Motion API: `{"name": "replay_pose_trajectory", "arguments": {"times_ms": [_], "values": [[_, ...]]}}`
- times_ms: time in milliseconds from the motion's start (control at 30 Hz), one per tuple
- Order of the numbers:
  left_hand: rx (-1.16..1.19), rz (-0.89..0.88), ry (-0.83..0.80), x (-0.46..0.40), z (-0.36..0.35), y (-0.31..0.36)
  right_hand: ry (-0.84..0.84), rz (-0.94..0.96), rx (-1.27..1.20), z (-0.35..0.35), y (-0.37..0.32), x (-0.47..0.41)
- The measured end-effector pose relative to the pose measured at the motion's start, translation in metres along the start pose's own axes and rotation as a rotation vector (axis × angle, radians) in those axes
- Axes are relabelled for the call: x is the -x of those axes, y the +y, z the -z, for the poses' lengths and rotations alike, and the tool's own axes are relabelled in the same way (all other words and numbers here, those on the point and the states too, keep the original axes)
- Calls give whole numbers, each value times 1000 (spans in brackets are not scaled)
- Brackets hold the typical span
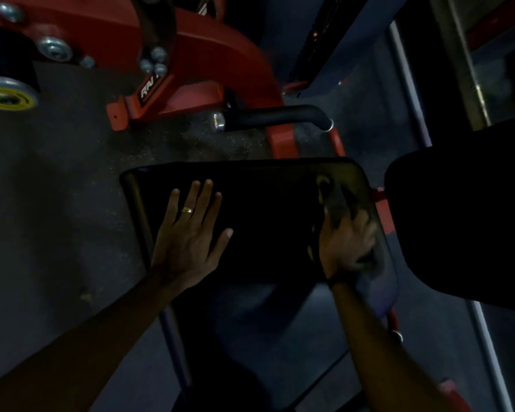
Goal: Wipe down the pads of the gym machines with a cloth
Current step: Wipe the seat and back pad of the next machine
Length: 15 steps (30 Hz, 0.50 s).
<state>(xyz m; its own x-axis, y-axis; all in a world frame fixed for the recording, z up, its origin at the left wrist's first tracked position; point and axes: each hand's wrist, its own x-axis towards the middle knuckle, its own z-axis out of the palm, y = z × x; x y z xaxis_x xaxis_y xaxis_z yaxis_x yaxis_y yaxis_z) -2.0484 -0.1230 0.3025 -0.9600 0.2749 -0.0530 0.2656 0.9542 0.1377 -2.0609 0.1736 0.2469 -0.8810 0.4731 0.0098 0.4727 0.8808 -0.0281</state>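
Glossy smooth seat pad; painted metal frame; speckled floor.

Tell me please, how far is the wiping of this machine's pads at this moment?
In hand: the right hand presses a dark cloth on the right side of the black seat pad, while the left hand lies flat on its left side. Done: the picture is too dark to show any wiped area. Left: apparently the other black pad at the right, which nothing touches.
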Motion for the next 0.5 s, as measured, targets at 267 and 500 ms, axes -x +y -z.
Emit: {"name": "replay_pose_trajectory", "arguments": {"times_ms": [267, 500], "values": [[45, -189, 28, -36, 2, -15, -169, -448, 36, 14, 25, 72], [65, -174, 64, -37, 0, -16, -81, -305, -84, -1, -104, -91]]}}
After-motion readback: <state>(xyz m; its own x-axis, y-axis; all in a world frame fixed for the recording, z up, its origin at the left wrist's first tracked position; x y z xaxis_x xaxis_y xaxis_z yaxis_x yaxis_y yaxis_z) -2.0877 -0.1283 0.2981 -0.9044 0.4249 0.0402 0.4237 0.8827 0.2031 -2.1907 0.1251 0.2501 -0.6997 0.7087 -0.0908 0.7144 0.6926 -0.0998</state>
